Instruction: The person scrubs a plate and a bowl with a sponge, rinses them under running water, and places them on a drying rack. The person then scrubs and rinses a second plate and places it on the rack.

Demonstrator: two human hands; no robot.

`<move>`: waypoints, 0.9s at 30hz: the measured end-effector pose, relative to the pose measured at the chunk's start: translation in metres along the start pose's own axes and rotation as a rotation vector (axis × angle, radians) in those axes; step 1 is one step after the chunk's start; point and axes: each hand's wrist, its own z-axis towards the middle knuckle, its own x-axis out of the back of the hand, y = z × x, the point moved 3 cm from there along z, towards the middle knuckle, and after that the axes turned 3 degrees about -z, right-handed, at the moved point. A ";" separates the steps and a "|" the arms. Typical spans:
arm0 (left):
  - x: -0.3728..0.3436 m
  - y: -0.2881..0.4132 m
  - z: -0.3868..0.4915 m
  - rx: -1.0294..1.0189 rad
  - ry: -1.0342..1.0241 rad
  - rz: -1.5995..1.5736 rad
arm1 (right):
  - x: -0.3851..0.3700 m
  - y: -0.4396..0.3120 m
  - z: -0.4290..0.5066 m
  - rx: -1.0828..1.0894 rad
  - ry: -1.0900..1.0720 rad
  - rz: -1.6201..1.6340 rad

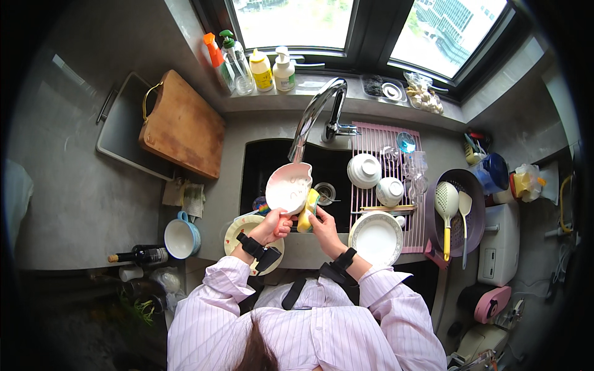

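My left hand (pixel 277 224) grips the lower edge of a white bowl with a pink, wavy rim (pixel 288 189), tilted over the black sink (pixel 264 155). In my right hand (pixel 324 232) is a yellow sponge (pixel 307 212) with a green side, at the bowl's right edge. The curved chrome faucet (pixel 320 104) ends just above the bowl. Below my left hand, a cream plate with red marks (pixel 232 232) rests at the sink's front edge. The sink drain (pixel 325 192) shows to the right of the sponge.
Right of the sink, a pink roll-up drying rack (pixel 420 236) bears upturned bowls (pixel 364 170), glasses, chopsticks and white plates (pixel 377 239). Farther right stands a purple colander (pixel 478 232) with utensils. A blue mug (pixel 182 237) and wooden cutting board (pixel 185 123) are at left; bottles (pixel 261 72) line the sill.
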 end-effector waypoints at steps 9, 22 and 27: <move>0.005 -0.002 0.009 -0.119 0.176 0.189 | 0.023 -0.073 0.005 0.555 0.134 -0.705; -0.003 -0.013 -0.013 -0.188 0.235 0.405 | 0.008 -0.087 0.061 1.070 -0.231 -1.906; 0.003 -0.019 -0.007 -0.233 0.265 0.353 | 0.010 -0.067 0.052 0.892 -0.139 -1.796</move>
